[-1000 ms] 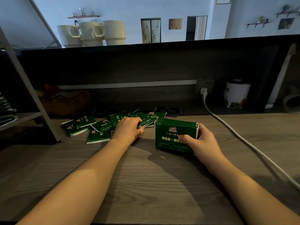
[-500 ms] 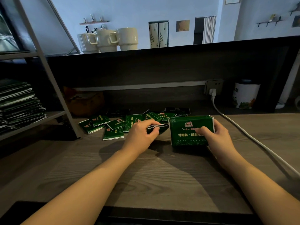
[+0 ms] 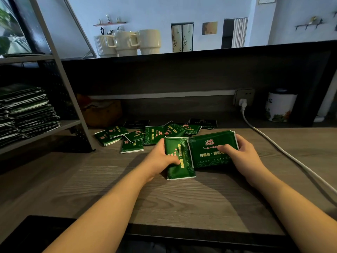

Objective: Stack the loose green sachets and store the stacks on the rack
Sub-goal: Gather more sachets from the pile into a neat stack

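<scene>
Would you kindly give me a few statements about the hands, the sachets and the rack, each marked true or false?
1. The right hand holds a stack of green sachets. True.
2. The left hand is empty. False: it grips a single sachet beside the stack.
3. Loose sachets lie on the table behind the hands. True.
4. The rack shelf holds no sachets. False: piles of stored sachets sit on it.
5. Three mugs stand on the ledge above. True.
6. The white cable is unplugged. False: it is plugged into the socket.

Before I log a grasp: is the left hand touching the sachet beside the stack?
Touching: the head view shows the left hand gripping the sachet, thumb across its face.
</scene>
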Available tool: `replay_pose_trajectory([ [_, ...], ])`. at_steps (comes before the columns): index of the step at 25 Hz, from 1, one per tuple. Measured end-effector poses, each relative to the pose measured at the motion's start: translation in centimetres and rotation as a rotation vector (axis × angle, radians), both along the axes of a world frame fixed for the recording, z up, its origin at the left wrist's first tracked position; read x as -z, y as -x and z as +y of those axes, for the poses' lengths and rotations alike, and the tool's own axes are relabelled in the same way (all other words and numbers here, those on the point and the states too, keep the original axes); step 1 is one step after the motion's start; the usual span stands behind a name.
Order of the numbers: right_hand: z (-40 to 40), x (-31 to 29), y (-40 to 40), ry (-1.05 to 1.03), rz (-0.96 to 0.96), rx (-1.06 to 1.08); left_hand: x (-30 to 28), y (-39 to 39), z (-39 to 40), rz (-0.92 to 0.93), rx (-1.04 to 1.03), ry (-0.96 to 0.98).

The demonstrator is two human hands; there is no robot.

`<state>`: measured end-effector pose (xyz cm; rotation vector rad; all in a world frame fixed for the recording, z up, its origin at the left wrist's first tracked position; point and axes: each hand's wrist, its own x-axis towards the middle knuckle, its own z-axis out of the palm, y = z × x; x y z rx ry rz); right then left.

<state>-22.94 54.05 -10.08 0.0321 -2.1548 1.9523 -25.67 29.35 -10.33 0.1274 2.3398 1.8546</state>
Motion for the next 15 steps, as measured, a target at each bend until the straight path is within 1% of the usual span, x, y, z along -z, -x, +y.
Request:
replay_pose_trajectory([
  [2,0.1,0.0,0.0,0.005,-0.007,0.000,0.1,-0.4,0.0,0.050,0.040,0.044],
  [3,0.1,0.0,0.0,0.013,-0.014,0.003,0.2,-0.5,0.0,0.091,0.016,0.014],
  [5,0.2,0.1,0.1,0.029,-0.020,0.031,0.3,-0.2,-0.3,0.207,-0.087,-0.020],
  [6,0.2,0.1,0.1,0.035,-0.023,0.050,0.2,-0.2,-0.5,0.236,-0.140,-0.022],
  [8,0.3,0.1,0.2,0.048,-0.037,0.078,0.1,0.1,-0.8,0.217,-0.223,-0.099],
  [11,0.4,0.1,0.3,0.050,-0.067,0.081,-0.2,0.0,-0.7,0.100,-0.200,-0.329],
  [13,0.4,0.2,0.4,0.043,-0.078,0.084,-0.4,0.0,-0.8,0.090,-0.227,-0.362],
  [15,0.5,0.2,0.4,0.043,-0.087,0.087,-0.6,0.2,-1.2,0.094,-0.272,-0.473],
])
